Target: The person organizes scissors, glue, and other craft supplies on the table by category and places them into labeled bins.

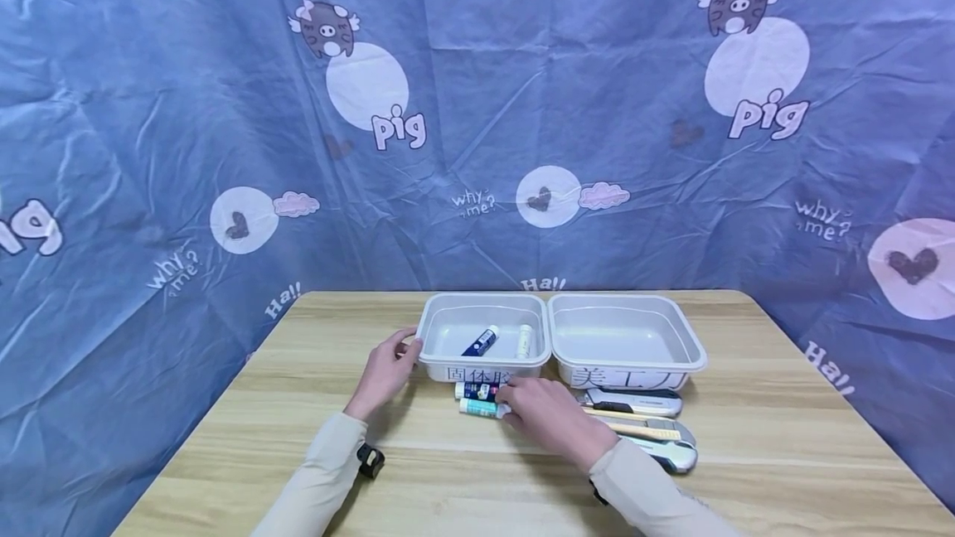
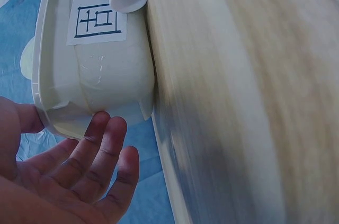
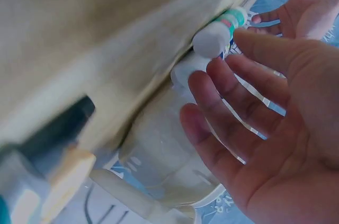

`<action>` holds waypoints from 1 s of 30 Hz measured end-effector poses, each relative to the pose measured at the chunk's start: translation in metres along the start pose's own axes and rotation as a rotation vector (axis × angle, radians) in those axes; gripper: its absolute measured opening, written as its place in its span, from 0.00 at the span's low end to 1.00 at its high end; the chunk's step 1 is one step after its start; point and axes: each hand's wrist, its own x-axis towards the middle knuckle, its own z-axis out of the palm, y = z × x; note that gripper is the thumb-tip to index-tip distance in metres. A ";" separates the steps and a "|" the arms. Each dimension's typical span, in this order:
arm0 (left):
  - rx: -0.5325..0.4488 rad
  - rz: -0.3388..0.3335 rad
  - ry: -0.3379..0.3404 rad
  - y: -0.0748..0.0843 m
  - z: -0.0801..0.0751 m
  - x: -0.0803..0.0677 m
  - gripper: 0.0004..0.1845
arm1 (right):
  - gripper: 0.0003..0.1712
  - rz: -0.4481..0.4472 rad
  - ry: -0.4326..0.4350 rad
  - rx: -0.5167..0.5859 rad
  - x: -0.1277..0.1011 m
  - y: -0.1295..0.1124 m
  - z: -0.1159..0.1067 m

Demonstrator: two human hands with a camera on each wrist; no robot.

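- White plastic bin on the left [image 1: 483,336], with a label on its front wall, holds two glue sticks [image 1: 481,341]; the left hand [image 1: 385,369] rests against its outer corner, fingers loosely spread.
- Right hand [image 1: 548,413] hovers with open, relaxed fingers over the teal-banded glue stick [image 1: 477,408] lying on the wooden table [image 1: 783,437], just in front of that bin beside a blue one [image 1: 474,390].
- Utility knives [image 1: 634,402] lie before the empty right bin [image 1: 625,341].

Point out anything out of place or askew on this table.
Nothing is spilled or damaged. Two glue sticks lie on the table outside the left bin, which already holds two others. The right bin holds nothing, with the utility knives lying in front.
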 end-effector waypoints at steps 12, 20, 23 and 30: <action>-0.008 -0.008 -0.002 -0.002 -0.001 0.001 0.22 | 0.11 -0.012 -0.107 -0.039 0.016 -0.008 -0.002; 0.009 0.004 0.001 -0.002 -0.001 0.001 0.22 | 0.12 0.009 -0.112 -0.009 0.018 -0.012 -0.001; 0.002 -0.001 -0.003 -0.002 0.000 0.000 0.22 | 0.11 0.027 -0.124 0.003 0.019 -0.013 0.000; -0.007 -0.005 -0.003 -0.002 -0.001 0.000 0.23 | 0.08 0.039 -0.120 0.057 0.020 -0.015 -0.001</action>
